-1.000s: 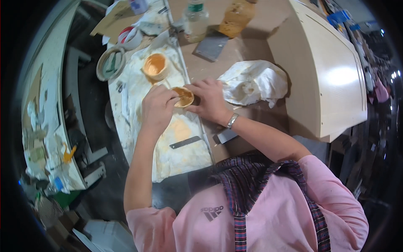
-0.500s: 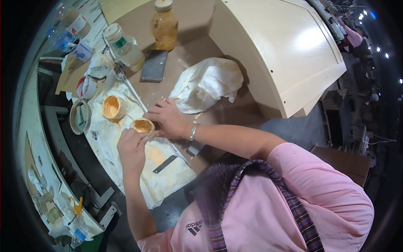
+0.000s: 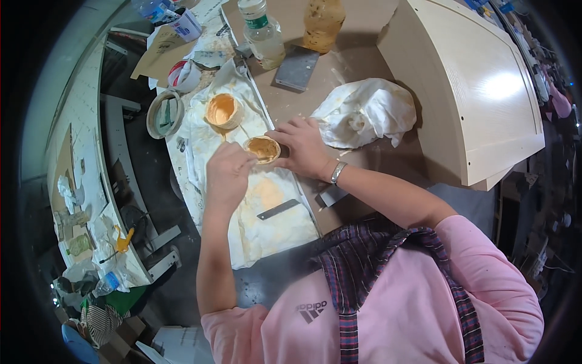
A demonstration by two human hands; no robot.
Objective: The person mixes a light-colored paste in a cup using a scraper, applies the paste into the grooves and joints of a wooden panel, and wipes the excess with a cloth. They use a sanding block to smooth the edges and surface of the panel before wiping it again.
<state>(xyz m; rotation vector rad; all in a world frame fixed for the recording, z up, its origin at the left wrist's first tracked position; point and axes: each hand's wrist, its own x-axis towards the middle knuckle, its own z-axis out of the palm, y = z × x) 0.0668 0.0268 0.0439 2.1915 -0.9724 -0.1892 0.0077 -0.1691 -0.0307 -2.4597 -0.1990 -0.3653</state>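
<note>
A small cup (image 3: 263, 148) with orange-yellow paste smeared inside stands on a white, stained cloth (image 3: 251, 242). My right hand (image 3: 306, 147) grips it from the right, thumb near the close side and fingers round the far side. Against its left rim, my left hand (image 3: 229, 176) is closed, knuckles up; what its fingers pinch is hidden. Just beyond sits a second, larger cup (image 3: 213, 113) of orange paste, its rim crusted. A flat dark metal strip (image 3: 277, 209) with a hole at one end lies on the cloth nearer to me.
Right of the hands lies a crumpled white cloth (image 3: 364, 115) beside a pale wooden cabinet piece (image 3: 433, 103). Farther off are a grey block (image 3: 297, 68), a clear bottle (image 3: 265, 42) and an amber jar (image 3: 323, 27). A round tub (image 3: 165, 115) stands at the left.
The whole view has shifted, so the bench things appear farther right and higher. My right hand keeps its grip on the small cup; my left hand stays closed at its left rim.
</note>
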